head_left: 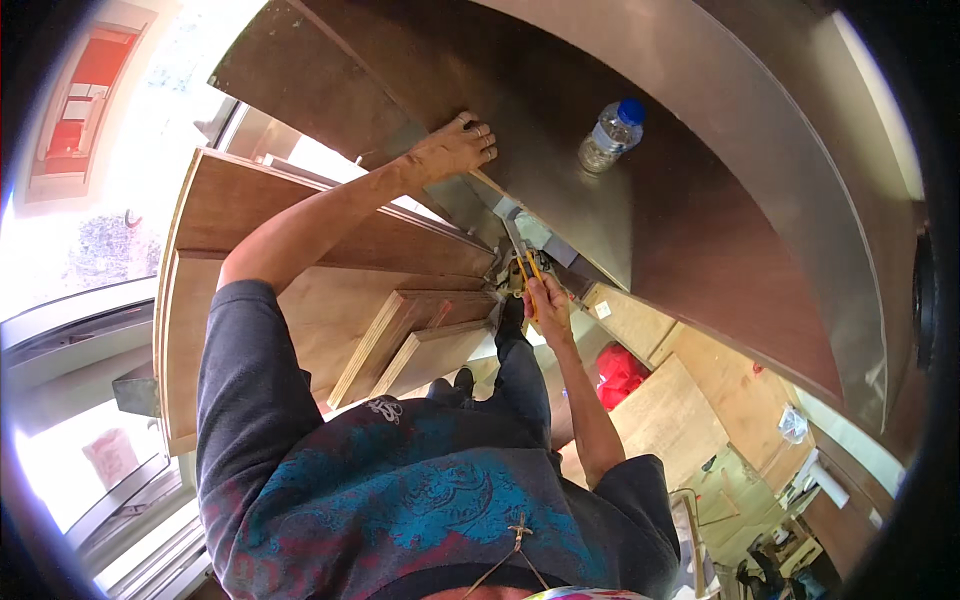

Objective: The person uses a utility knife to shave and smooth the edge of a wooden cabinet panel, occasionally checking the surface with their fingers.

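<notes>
My left hand [460, 145] rests on a dark brown panel [530, 90] beside its narrow edge strip, fingers bent and slightly apart, with nothing visible held. My right hand [547, 305] is closed on an orange-handled tool [530, 272], which looks like pliers or snips, at the lower end of a grey metal piece [512, 228] along the panel's edge. The small parts around the tool's jaws are too small to make out. A clear plastic bottle [608, 140] with a blue cap stands on the panel, right of my left hand.
Plywood boards [340, 300] lean at my left beside a bright window [150, 240]. Light plywood sheets [660, 425], a red bag [620, 372] and assorted scraps [785, 550] lie below at my right. My legs [505, 380] show beneath the work. A curved panel [790, 150] borders the upper right.
</notes>
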The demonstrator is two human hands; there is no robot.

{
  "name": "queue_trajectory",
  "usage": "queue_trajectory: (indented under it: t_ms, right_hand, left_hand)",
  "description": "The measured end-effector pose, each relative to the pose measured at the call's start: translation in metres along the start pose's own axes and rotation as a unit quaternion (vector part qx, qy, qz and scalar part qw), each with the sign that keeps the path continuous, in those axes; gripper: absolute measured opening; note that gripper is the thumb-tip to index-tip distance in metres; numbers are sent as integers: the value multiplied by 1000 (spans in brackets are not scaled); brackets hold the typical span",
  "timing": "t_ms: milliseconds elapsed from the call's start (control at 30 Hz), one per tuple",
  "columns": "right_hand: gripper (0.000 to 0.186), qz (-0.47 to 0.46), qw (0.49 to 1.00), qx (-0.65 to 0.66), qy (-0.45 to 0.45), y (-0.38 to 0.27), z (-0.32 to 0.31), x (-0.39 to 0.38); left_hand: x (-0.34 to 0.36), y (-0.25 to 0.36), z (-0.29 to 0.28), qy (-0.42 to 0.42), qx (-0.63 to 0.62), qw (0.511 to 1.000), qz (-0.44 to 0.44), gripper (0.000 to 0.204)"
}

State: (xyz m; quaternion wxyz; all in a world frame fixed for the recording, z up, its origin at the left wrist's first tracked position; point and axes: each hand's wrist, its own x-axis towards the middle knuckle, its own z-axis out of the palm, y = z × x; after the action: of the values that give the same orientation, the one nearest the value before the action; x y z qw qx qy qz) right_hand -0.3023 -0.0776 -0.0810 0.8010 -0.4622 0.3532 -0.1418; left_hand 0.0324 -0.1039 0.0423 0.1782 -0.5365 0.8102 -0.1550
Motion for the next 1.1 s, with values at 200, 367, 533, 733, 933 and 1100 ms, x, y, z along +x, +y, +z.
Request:
queue_trajectory:
  t_ms: [200, 367, 533, 733, 933, 1100]
  right_hand:
    - [26, -15, 999, -19, 29, -13, 18, 25]
    - [29, -17, 999, 5, 43, -6, 60, 40]
    - [33, -22, 990, 81, 116, 10, 103, 52]
    - [36, -28, 976, 112, 184, 24, 134, 58]
    - [22, -93, 977, 124, 149, 36, 161, 49]
    - [33, -116, 973, 53, 195, 28, 172, 59]
  left_hand:
    - [-2, -14, 11, 77, 2, 996, 52, 23]
    - [-4, -15, 15, 173, 15, 984, 46, 21]
    - [-9, -10, 13, 46, -30, 998, 30, 43]
    - [-1, -14, 32, 122, -23, 991, 44, 52]
    - [-5, -19, 21, 89, -133, 987, 21, 72]
    - [3, -21, 33, 139, -108, 984, 35, 64]
